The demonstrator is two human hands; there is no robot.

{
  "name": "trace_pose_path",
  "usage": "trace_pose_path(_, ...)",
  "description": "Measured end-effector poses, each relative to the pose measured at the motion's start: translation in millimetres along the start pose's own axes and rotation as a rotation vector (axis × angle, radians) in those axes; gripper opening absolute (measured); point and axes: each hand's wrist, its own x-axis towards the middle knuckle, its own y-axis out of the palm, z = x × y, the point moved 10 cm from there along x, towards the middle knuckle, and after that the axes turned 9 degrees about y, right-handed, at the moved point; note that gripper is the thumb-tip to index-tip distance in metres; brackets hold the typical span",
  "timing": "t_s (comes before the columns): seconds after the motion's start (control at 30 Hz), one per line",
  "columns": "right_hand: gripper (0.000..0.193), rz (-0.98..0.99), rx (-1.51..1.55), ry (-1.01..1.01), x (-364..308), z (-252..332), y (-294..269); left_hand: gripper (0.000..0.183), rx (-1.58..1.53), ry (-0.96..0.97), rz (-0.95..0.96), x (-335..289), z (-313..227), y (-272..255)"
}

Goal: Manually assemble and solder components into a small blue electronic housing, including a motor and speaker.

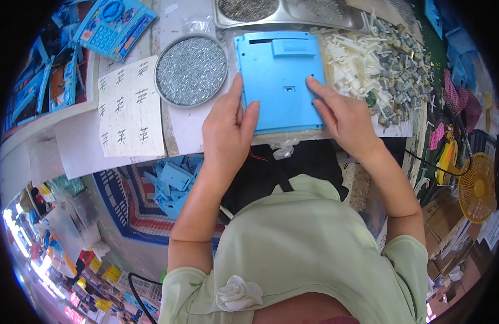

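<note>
A light blue, roughly square plastic casing (279,92) lies flat on the table in front of me. It has a raised block near its far edge, a dark slot beside that, and a small rectangular opening at the middle. My left hand (229,121) holds its left edge, fingers along the side and thumb at the near left. On the right edge rests my right hand (344,116), index finger touching the top face near a small corner hole, thumb lower down the side. Whatever is under the casing is hidden.
A round dish (191,70) of small silvery screws stands left of the casing, beside handwritten paper (132,108). White plastic parts (349,62) and grey metal parts (403,75) are heaped right. A metal tray (292,16) sits behind; a basket (133,208) of blue pieces is below.
</note>
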Motion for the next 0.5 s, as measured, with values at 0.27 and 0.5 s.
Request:
trace_pose_path(0.27, 0.038, 0.294, -0.429, -0.096, 26.6, 30.1, -11.2, 0.034, -0.217, -0.08, 0.269, 23.9, 24.3, -26.2)
trace_pose_path(0.5, 0.011, 0.433, -0.518, -0.482, 110.0, 96.9, 12.2, 0.012, 0.528, 0.116, -0.025, 34.5, 50.2, -91.8)
